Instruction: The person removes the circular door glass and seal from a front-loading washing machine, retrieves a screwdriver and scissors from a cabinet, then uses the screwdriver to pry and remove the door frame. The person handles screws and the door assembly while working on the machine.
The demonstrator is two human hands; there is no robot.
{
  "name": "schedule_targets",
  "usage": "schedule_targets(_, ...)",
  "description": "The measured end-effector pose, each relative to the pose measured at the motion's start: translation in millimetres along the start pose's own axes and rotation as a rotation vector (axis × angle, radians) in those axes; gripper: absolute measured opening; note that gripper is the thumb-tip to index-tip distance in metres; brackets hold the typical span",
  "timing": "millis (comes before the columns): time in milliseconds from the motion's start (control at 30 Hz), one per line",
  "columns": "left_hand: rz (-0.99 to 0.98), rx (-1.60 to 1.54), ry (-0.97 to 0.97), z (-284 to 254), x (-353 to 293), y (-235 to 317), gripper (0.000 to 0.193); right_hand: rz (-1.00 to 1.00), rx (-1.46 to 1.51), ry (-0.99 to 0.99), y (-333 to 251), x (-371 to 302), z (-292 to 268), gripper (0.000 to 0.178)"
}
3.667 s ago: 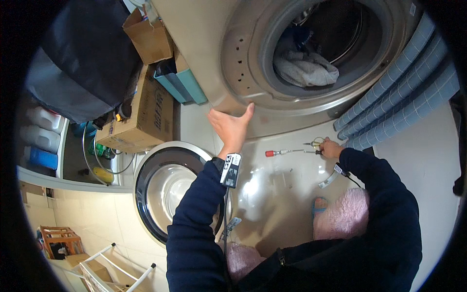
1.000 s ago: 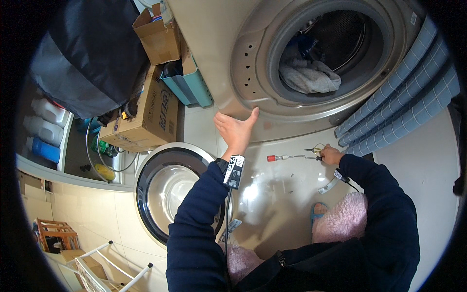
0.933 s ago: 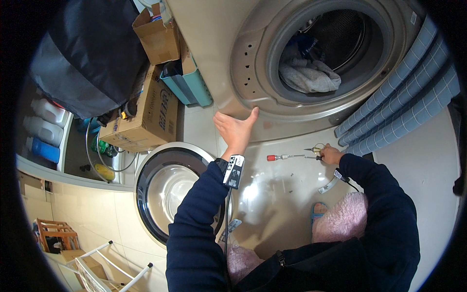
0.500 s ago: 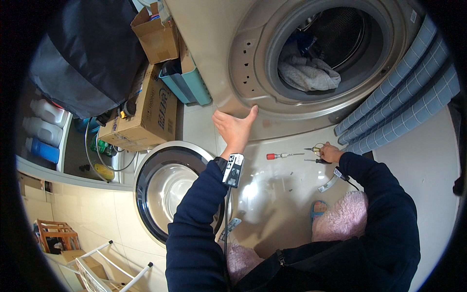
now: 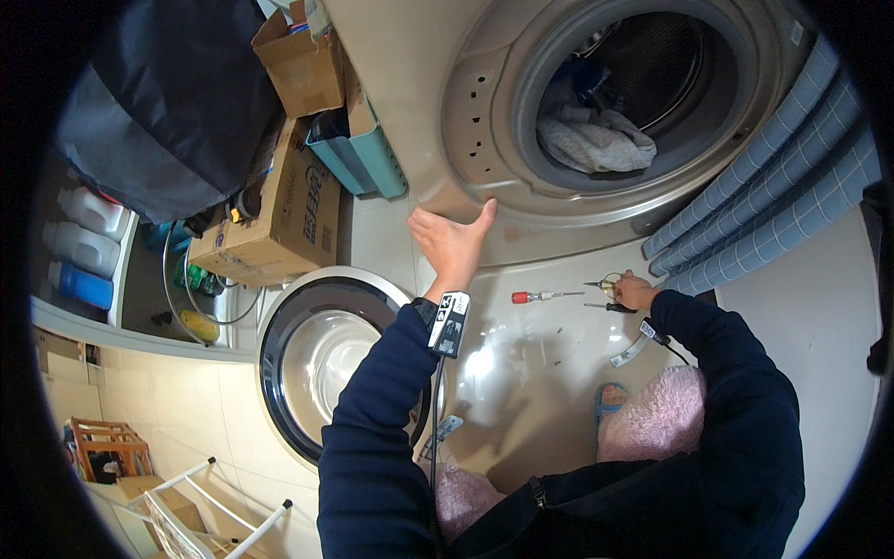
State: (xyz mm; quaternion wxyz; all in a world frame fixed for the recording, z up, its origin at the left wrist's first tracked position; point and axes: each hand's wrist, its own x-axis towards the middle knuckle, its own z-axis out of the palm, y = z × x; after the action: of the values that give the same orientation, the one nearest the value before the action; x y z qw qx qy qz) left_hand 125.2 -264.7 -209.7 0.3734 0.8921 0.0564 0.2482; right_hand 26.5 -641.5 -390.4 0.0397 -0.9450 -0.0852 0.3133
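Observation:
My left hand (image 5: 453, 244) rests against the lower front of a beige washing machine (image 5: 410, 112), thumb stretched away from the fingers. The machine's round opening has no door over it and shows grey cloth (image 5: 596, 142) inside. At the right, my right hand (image 5: 635, 292) is low over the floor, its fingers curled at the pale looped handle of small pointed scissors (image 5: 610, 279). Just beside it lies a dark-handled screwdriver (image 5: 610, 307). A screwdriver with a red and clear handle (image 5: 533, 297) lies between my hands. Small screws (image 5: 560, 330) are on the floor nearer me.
A round glass washer door (image 5: 279, 373) lies left of my left forearm. Behind it stand a large cardboard box (image 5: 270, 224), a teal basket (image 5: 382, 163) and a shelf with bottles (image 5: 84, 244). A blue checked curtain (image 5: 773, 205) hangs at the right. A white rack (image 5: 186, 484) stands lower left.
Both hands stay in nearly the same places. The view has shifted very slightly.

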Motion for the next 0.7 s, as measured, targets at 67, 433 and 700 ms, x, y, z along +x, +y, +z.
schedule_targets(67, -0.002, -0.034, -0.018, -1, 1, 0, 0.091, -0.024, 0.027, 0.056, 1, 0, 0, 0.025)
schedule_targets(433, -0.107, -0.371, -0.529, -32, 41, -87, 0.074, -0.055, 0.075, 0.054, 9, -4, -19, 0.023)
schedule_targets(700, -0.683, -0.247, -0.586, -110, 31, -204, 0.035, -0.213, 0.109, 0.188, 2, 13, -4, 0.015)
